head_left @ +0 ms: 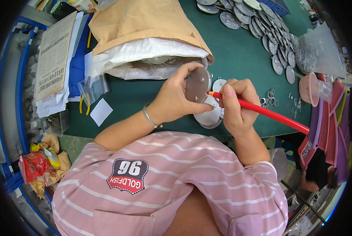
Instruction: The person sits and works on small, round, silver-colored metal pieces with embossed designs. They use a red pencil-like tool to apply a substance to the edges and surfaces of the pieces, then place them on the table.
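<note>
My left hand (175, 94) is closed around the rim of a round grey metal disc (197, 85), tilted so its flat face shows, with small raised bumps on it. In my right hand (240, 105) a long red pencil (276, 116) is pinched between thumb and fingers. Its pale tip meets or nearly meets the lower right part of the disc; I cannot tell whether they touch. Below both hands lie a few more silvery discs (208, 118), partly covered by my fingers.
A paper sack (144, 23) with white lining lies open beyond my left hand, metal discs inside. Many discs (258, 23) are heaped at the far right. Small rings (269, 99), a pink cup (308, 89) and a clear bag (321, 49) are rightward; papers (56, 59) and yellow-handled pliers (87, 104) leftward.
</note>
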